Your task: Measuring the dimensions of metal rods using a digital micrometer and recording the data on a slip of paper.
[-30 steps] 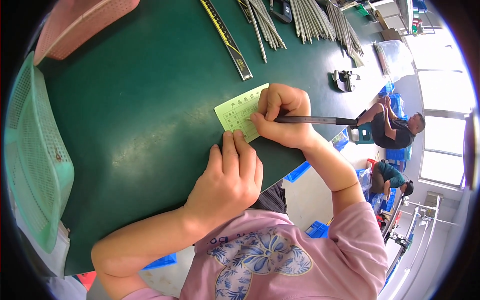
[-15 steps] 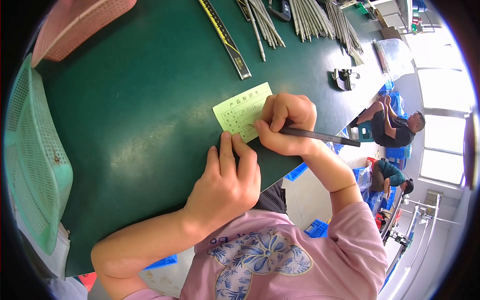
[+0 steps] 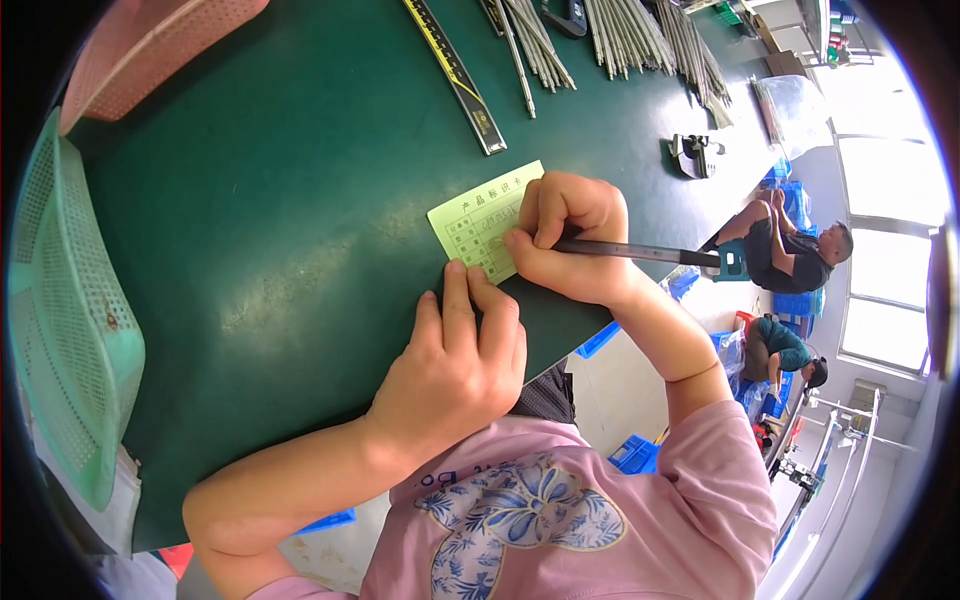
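A pale yellow-green card (image 3: pixel 462 222) printed with a table lies on the green tabletop, some of its rows filled in by hand. My right hand (image 3: pixel 575 235) is closed round a dark pen (image 3: pixel 650 252) and rests over the card's right part. The pen's tip is at the card, mostly hidden by the fingers. My left hand (image 3: pixel 455 350) lies flat with its fingers stretched out, the fingertips pressing on the card's lower edge. Nothing is held in it.
Beyond the card lie a black-and-yellow ruler (image 3: pixel 465 90) and bundles of thin metal rods (image 3: pixel 625 40). A small metal-and-black device (image 3: pixel 695 157) stands at right. Green (image 3: pixel 85 330) and pink (image 3: pixel 150 60) perforated baskets are at left. Two people sit off to the right.
My right hand has shifted slightly up and left over the card, and the pen lies at a flatter slant. The left hand has hardly moved.
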`<state>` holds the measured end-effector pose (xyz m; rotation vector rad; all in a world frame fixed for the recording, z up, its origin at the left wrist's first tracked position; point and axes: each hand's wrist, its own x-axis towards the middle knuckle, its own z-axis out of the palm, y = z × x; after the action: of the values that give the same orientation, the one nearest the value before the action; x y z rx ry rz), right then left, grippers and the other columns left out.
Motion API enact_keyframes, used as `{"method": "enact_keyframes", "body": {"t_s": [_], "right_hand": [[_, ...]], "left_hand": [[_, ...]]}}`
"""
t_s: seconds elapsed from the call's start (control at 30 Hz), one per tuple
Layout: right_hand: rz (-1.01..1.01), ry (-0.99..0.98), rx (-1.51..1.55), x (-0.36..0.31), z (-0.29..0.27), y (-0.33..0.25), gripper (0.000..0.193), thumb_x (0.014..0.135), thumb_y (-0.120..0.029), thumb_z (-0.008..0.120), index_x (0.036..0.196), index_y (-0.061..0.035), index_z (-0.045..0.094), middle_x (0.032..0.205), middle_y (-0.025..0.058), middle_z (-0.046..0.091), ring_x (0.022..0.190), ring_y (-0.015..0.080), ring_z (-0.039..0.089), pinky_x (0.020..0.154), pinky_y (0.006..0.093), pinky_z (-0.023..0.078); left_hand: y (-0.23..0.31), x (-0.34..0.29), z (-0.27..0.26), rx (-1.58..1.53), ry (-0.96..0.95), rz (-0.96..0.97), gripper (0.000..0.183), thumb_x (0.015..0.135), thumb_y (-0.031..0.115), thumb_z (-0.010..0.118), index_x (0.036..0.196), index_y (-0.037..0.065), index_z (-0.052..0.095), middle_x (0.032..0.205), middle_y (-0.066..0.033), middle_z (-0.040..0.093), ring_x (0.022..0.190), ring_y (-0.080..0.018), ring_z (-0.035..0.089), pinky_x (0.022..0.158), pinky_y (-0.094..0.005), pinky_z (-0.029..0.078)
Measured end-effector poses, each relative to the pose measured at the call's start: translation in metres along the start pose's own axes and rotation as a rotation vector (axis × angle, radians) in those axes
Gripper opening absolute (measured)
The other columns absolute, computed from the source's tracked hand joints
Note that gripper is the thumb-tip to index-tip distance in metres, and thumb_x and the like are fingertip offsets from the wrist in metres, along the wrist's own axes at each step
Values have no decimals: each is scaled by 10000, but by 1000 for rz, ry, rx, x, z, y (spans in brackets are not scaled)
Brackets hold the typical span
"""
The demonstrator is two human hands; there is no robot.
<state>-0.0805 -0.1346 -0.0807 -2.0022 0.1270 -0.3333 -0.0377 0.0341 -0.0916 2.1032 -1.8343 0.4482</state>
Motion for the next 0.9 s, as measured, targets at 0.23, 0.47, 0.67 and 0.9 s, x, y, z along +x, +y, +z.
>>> {"method": "enact_keyframes", "body": {"t_s": [0.23, 0.47, 0.67, 0.9], "right_hand": [[52, -26, 116, 6, -11, 7, 306, 614, 90, 593, 551, -79, 346, 542, 23, 452, 483, 89, 417, 430, 213, 316], [-64, 46, -12, -5, -27, 18, 255, 647, 2, 592, 595, -100, 364, 560, -1, 352, 507, 96, 326, 458, 227, 273], [11, 27, 42, -8, -20, 26, 291, 719, -73, 583, 616, -95, 312, 546, -21, 307, 514, 63, 271, 484, 203, 221], [-22, 198, -71, -6, -27, 36, 309, 731, -48, 541, 600, -103, 266, 526, -33, 260, 502, 55, 227, 483, 214, 188]], "left_hand": [[-4, 9, 7, 31, 58, 34, 206, 731, 109, 476, 718, -70, 575, 797, -193, 536, 789, -335, 572, 586, -356, 476], [17, 13, 5, 105, 143, -59, 331, 710, 201, 451, 785, -91, 589, 774, -241, 536, 766, -408, 553, 531, -410, 476], [30, 13, 22, 221, -8, 43, 453, 773, 267, 383, 874, -134, 566, 885, -288, 529, 800, -446, 541, 581, -446, 487], [30, 23, 31, 136, 122, 3, 446, 786, 252, 375, 936, -131, 548, 931, -311, 514, 818, -451, 535, 587, -444, 497]]}}
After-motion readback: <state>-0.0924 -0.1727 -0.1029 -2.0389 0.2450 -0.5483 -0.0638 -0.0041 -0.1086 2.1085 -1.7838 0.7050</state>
